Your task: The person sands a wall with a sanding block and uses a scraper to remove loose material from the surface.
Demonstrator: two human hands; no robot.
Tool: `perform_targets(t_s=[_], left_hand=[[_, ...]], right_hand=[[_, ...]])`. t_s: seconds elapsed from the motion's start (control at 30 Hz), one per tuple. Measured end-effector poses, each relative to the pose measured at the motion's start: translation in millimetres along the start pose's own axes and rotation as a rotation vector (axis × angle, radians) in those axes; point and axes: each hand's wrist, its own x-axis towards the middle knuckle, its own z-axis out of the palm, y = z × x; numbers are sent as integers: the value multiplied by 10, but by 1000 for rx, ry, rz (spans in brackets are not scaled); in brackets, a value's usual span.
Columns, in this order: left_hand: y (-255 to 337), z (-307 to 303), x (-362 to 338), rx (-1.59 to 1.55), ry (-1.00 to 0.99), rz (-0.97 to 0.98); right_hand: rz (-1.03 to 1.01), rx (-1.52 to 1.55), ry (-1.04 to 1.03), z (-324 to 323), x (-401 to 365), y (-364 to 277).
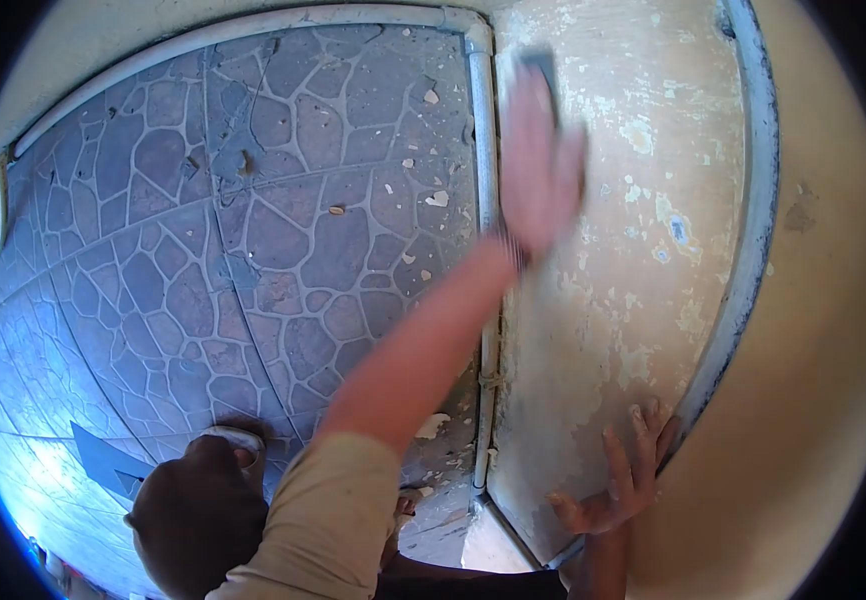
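My left hand point(543, 165), blurred by motion, lies flat with a dark grey piece of sandpaper point(538, 66) under its fingers. It presses this against a patchy, flaking wall surface point(618, 250), close to the pipe along its left edge. A dark band point(509, 246) circles that wrist. Lower down, my right hand point(621, 475) rests with fingers spread on the same surface, near the grey edge strip point(748, 240). Nothing shows in its fingers. Bare patches and scraps of pale paint mark the surface.
A pale pipe point(484, 150) runs between the flaking surface and the stone-patterned paving point(283, 230). Paint chips point(437, 199) and small debris lie on the paving. A flat grey sheet point(103, 462) is at lower left, beside a dark-clothed knee point(198, 525) and a foot in a sandal point(243, 442).
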Motion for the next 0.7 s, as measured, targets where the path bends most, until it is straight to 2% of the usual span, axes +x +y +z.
perform_targets(t_s=[0.1, 0.13, 0.2, 0.3, 0.4, 0.43, 0.5, 0.63, 0.7], left_hand=[[116, -96, 375, -175, 52, -220], [260, -117, 93, -227, 13, -252], [534, -183, -629, -280, 7, -82], [760, -166, -871, -299, 52, -104], [312, -42, 121, -133, 86, -262], [166, -53, 448, -195, 84, -355], [269, -102, 403, -255, 85, -409], [846, -224, -954, -255, -16, -215], [835, -148, -771, -205, 55, -191]], right_hand=[[9, 12, -4, -7, -22, -18], [1, 15, 5, -7, 2, -7], [-30, 13, -16, -32, 10, 6], [-80, -5, -53, -29, 68, 53], [-48, -6, -54, 2, 57, -22], [-42, -18, -54, -19, 62, -24], [-34, -30, -61, -24, 48, -33], [-64, -32, -78, -20, 53, -18], [-82, -30, -87, -41, 67, -3]])
